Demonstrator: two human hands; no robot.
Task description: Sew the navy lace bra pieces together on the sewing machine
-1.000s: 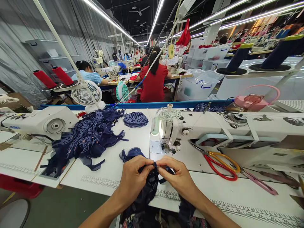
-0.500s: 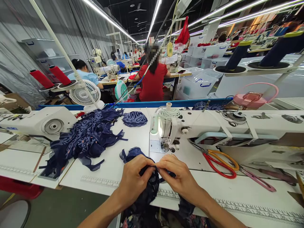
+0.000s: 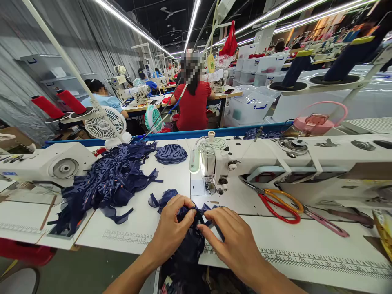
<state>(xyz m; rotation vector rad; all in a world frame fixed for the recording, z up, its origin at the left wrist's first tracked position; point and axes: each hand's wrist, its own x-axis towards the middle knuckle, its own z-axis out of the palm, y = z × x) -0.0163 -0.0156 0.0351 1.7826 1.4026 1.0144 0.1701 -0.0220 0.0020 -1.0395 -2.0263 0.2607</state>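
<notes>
**Sewing hall, white worktable: one dark-blue piece in hand, more at ten o'clock**

Setting: a long room under strip lights [image 3: 192,26]; a co-worker in red [image 3: 191,107] sits at twelve, back to me. Clock read from the piece I hold, twelve straight ahead.

- Worktable [image 3: 137,228]: white, ruler marks [image 3: 309,261] along the near side.
- Dark-blue piece [image 3: 190,245], one: patterned, gathered between my hands at the table's near edge, its lower part hanging towards my lap.
- Left hand [image 3: 172,223]: thumb and forefinger pinched on the piece's upper edge.
- Right hand [image 3: 234,237]: thumb parted from the fingers, tips at the piece's right side; no firm grip shows.
- Sewing machine [image 3: 240,152]: one o'clock, lamp lit; needle plate [image 3: 198,188] with no part of my piece beneath the needle.
- Cup-shaped piece [image 3: 170,154], one: eleven o'clock, lying apart.
- Heap of like pieces [image 3: 113,175]: ten o'clock, tangled, straps trailing; count not possible.
- Scissors [image 3: 263,193]: between two and three, laid down.

Progress, as I judge it: this piece is mid-handling, unfinished. Whether the heap is done or waiting, I cannot tell.
</notes>
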